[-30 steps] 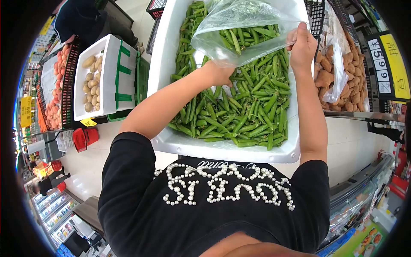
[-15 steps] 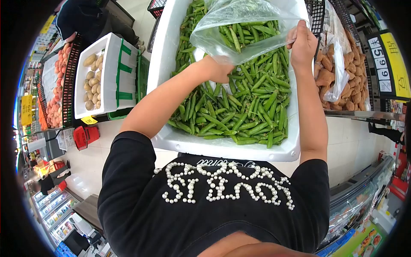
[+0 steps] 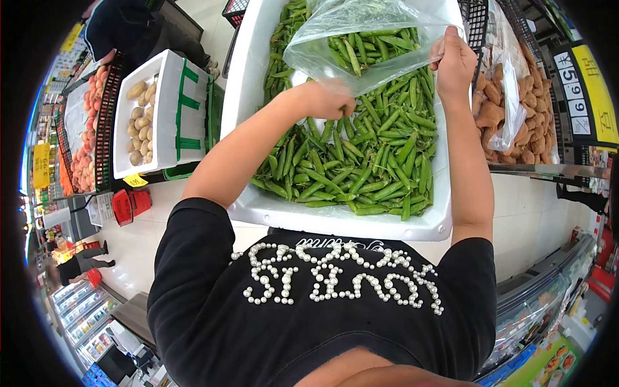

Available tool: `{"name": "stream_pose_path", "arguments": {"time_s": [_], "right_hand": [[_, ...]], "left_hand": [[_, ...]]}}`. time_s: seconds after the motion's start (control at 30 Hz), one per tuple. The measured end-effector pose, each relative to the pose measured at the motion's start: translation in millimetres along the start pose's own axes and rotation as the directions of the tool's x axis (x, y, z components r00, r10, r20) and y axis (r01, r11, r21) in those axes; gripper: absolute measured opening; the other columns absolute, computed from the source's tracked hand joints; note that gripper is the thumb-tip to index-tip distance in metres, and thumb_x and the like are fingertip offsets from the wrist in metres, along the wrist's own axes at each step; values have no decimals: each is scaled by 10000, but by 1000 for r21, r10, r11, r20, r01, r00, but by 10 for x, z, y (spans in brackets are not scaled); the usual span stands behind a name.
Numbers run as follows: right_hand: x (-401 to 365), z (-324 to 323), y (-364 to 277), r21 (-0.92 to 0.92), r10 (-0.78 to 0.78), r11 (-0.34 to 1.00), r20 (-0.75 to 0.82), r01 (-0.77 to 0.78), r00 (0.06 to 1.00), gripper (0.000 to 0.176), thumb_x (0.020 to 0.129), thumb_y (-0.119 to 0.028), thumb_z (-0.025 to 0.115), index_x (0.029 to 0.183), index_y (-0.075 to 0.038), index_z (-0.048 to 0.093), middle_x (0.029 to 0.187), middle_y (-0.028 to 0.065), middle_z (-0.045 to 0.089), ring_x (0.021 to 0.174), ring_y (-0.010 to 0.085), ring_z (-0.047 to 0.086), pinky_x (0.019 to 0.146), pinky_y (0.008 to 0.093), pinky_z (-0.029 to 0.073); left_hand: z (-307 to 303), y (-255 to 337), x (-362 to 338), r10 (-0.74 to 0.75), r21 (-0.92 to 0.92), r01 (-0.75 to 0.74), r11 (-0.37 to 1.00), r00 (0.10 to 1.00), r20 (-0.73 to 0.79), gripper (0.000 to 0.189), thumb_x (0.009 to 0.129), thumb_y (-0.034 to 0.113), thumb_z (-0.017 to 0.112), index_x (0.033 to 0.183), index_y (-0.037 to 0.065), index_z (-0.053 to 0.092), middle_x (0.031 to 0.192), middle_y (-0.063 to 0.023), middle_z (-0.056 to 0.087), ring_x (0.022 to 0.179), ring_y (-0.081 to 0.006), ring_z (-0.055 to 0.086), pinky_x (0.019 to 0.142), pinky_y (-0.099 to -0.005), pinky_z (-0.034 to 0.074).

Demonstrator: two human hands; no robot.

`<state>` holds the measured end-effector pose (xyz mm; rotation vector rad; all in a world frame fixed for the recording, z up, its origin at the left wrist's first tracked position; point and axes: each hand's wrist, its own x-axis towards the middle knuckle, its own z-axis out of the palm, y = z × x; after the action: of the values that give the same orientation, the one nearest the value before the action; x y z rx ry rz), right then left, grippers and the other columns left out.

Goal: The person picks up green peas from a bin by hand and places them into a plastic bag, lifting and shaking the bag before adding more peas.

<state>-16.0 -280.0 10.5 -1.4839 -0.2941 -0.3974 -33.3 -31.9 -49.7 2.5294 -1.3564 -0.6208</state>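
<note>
A white foam box (image 3: 412, 227) in front of me holds a heap of green pea pods (image 3: 361, 171). At its upper right, my right hand (image 3: 456, 64) is closed on the edge of a clear plastic bag (image 3: 387, 75), whose mouth faces me. Several pea pods show inside the bag, which lies over the far part of the heap. My left hand (image 3: 329, 100) is just below the bag's lower left edge, close over the pods. Its fingers are curled, and whatever lies within them is hidden.
Left of the box stand a white crate of potatoes (image 3: 139, 122) and a black crate of reddish produce (image 3: 87, 145). Brown tubers (image 3: 525, 122) lie on the right beside a price sign (image 3: 583, 97). A person in dark clothes (image 3: 122, 29) stands at the upper left.
My left hand has turned slightly and drawn a little toward me, its fingers more curled. My right hand keeps its hold on the bag. A distant person at the lower left has shifted.
</note>
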Motion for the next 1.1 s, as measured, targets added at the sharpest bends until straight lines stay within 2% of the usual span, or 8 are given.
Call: {"name": "stream_pose_path", "arguments": {"time_s": [0.1,0.2,0.3,0.5,0.6,0.8,0.9,1.1], "right_hand": [[9,-8,13,27,-9,1000,4,9,1000,485,1018,-321,489,606,-66,480,550,6,459,482,85,435,439,231,346],[9,-12,3,29,-7,1000,10,6,1000,481,1018,-321,489,609,-67,479,553,6,459,483,84,436,439,229,346],[3,-13,5,-15,-2,1000,11,2,1000,468,1024,-321,469,619,-97,401,593,23,453,508,108,424,453,241,331],[3,-12,3,-5,0,1000,18,0,1000,457,1024,-311,473,627,-95,405,594,22,454,507,106,422,452,239,331],[11,-13,6,31,-11,999,15,11,1000,475,1018,-323,487,615,-71,479,554,7,469,481,81,433,441,228,348],[20,-30,27,28,-11,1000,22,10,1000,483,1016,-330,490,611,-66,476,553,10,469,477,82,432,438,228,349],[2,-18,0,-6,4,1000,21,-3,1000,463,1025,-315,471,621,-99,402,597,20,457,513,105,423,451,240,334],[22,-32,25,44,-3,999,18,2,1000,480,1012,-327,498,610,-66,477,554,10,465,485,84,441,437,225,353]], "left_hand": [[83,72,92,-20,-6,20,1000,1000,-7,235,776,54,595,962,126,719,973,-69,650,962,-274,628,837,-389,515],[171,56,87,-53,102,56,993,998,-34,303,771,17,597,1002,155,735,943,-75,661,945,-279,644,812,-394,529],[221,63,82,-53,93,60,994,996,-78,342,760,3,617,1026,179,742,927,-87,668,935,-286,650,798,-404,533],[168,116,59,-51,69,47,997,997,61,340,727,13,667,1021,171,735,964,-72,653,963,-283,643,808,-411,532],[42,240,5,-86,88,77,993,991,103,329,701,26,697,1000,161,729,1017,-51,628,1003,-278,626,818,-426,528],[110,242,33,-63,302,20,953,989,133,357,649,98,761,996,166,717,1011,-50,614,1009,-274,617,811,-425,525],[152,236,31,-48,309,8,951,991,122,362,644,109,761,998,164,709,989,-53,626,994,-264,623,785,-414,527],[-150,340,-9,-255,31,258,966,916,309,298,667,95,739,961,107,691,908,-76,666,882,-267,655,731,-426,532]]}}
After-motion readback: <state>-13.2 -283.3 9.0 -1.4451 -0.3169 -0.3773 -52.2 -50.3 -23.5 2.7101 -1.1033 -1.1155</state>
